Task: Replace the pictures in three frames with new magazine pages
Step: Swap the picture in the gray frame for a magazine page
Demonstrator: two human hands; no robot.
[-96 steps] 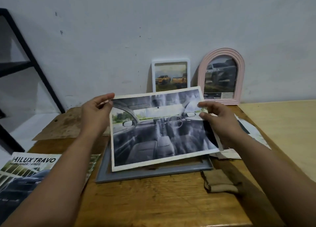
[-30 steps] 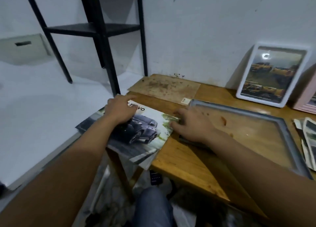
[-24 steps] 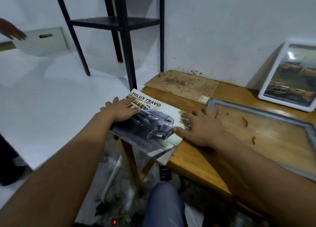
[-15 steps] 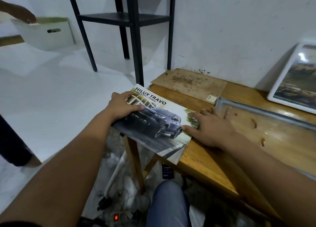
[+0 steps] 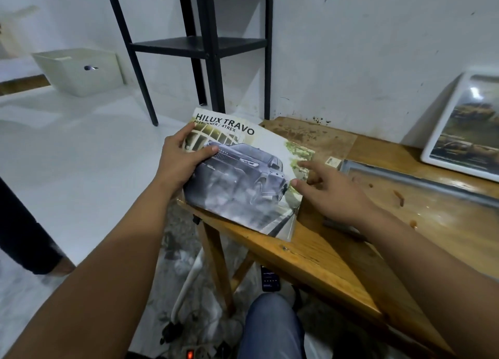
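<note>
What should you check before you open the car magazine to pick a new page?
1. Left hand grips the magazine by its left edge: ok.
2. Right hand has hold of the cover: not ok, its fingers only touch the right edge.
3. Magazine rests fully on the table: not ok, it is tilted up at the left.
4. Gray frame lies ready without a picture: ok.
5. A fitting page is inside: cannot tell.

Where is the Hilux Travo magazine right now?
The magazine lies at the wooden table's left corner, gripped by the left hand, just left of the grey frame.
</note>
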